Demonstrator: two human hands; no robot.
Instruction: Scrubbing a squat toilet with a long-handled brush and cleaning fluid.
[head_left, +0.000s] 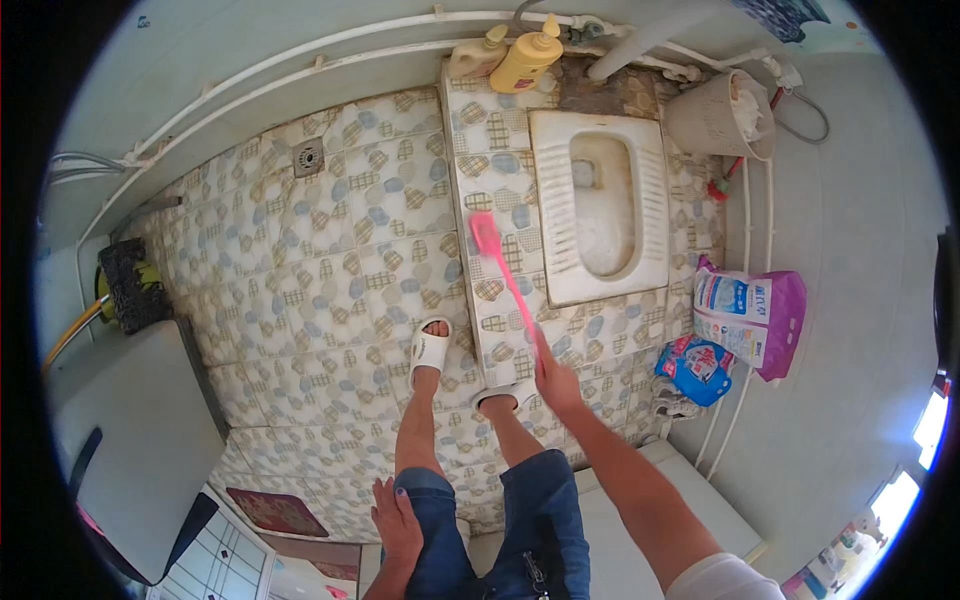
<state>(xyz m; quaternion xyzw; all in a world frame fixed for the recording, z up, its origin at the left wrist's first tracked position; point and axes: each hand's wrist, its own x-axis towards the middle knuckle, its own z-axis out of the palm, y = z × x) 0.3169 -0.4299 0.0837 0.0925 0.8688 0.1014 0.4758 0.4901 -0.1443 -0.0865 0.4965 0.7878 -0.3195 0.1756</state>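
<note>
My right hand (557, 384) is closed around the handle of a pink long-handled brush (514, 289). The brush's head lies over the patterned tiles of the raised platform (491, 289), near its left edge and left of the white squat toilet (606, 206). Whether the head touches the tiles cannot be told. My left hand (397, 521) rests with fingers extended at the knee of my denim shorts, holding nothing. My feet, in white slippers (430, 349), are beside and below the platform's lower end.
Two pump bottles (527, 60) stand behind the toilet, near pipes. A waste basket (701, 112) is at the upper right. Detergent bags (739, 322) lie by the right wall. A floor drain (308, 157), a mop (133, 285) and a grey-white appliance (142, 435) are to the left.
</note>
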